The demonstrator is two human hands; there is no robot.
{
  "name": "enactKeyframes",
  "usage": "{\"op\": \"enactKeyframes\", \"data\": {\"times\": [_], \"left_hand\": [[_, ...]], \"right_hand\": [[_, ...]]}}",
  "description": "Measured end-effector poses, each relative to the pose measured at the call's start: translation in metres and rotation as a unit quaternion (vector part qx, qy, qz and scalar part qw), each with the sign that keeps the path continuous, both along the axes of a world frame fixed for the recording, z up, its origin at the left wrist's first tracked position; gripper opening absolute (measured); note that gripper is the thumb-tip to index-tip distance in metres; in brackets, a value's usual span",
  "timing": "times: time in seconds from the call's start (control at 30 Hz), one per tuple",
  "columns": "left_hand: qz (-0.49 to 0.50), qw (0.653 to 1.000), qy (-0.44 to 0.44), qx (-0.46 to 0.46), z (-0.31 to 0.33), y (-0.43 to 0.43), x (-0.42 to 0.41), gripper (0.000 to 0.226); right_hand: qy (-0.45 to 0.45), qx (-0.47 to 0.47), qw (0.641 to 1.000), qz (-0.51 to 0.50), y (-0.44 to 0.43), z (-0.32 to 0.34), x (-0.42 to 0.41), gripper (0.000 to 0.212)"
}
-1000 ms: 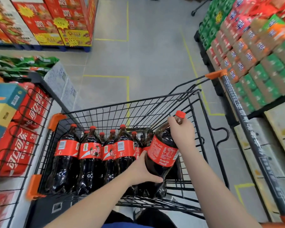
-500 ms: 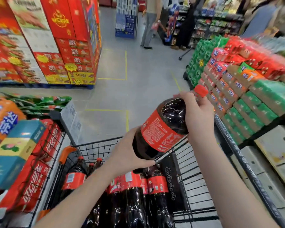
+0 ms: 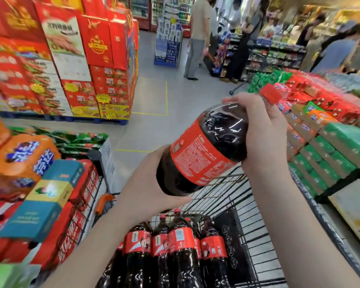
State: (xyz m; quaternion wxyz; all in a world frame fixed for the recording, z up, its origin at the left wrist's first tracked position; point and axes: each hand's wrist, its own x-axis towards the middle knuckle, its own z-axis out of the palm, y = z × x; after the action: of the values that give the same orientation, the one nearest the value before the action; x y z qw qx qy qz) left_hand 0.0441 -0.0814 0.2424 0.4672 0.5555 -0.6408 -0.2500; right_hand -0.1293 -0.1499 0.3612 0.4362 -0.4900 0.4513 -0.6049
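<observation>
I have the bottle (image 3: 206, 150) in the air above the cart (image 3: 249, 225), tilted, cap (image 3: 269, 93) up and to the right. My left hand (image 3: 146, 190) cups the base with fingers curled under it. My right hand (image 3: 262, 129) wraps the shoulder just below the cap. I judge this to be the carrying step, the bottle out of the cart and not yet set anywhere. The next move calls for both grips kept firm while it swings toward the packs (image 3: 330, 142) on the right. The bottle is smooth, glossy clear plastic, round and full of dark drink, so heavy and slippery. Its label is thin red film and the cap ribbed. More bottles (image 3: 175, 246) stand upright in the black wire cart.
</observation>
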Motion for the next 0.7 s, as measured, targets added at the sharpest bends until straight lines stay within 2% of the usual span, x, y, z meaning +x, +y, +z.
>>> {"op": "enactKeyframes", "data": {"times": [0.2,0.4,0.5,0.7], "left_hand": [[0.078,0.997,-0.019,-0.005,0.002,0.035,0.013,0.103],[0.162,0.986,-0.034,-0.008,0.008,0.081,-0.002,0.106],[0.214,0.976,-0.039,-0.003,0.004,0.108,-0.018,0.106],[0.344,0.938,-0.043,0.018,-0.01,0.181,-0.059,0.11]], "right_hand": [[-0.051,-0.031,0.995,0.075,0.012,0.003,0.016,0.024],[-0.094,-0.043,0.979,0.175,0.025,-0.001,0.018,0.017],[-0.102,-0.045,0.968,0.225,0.034,-0.008,0.018,0.023],[-0.093,-0.04,0.929,0.355,0.074,-0.023,0.018,0.014]]}}
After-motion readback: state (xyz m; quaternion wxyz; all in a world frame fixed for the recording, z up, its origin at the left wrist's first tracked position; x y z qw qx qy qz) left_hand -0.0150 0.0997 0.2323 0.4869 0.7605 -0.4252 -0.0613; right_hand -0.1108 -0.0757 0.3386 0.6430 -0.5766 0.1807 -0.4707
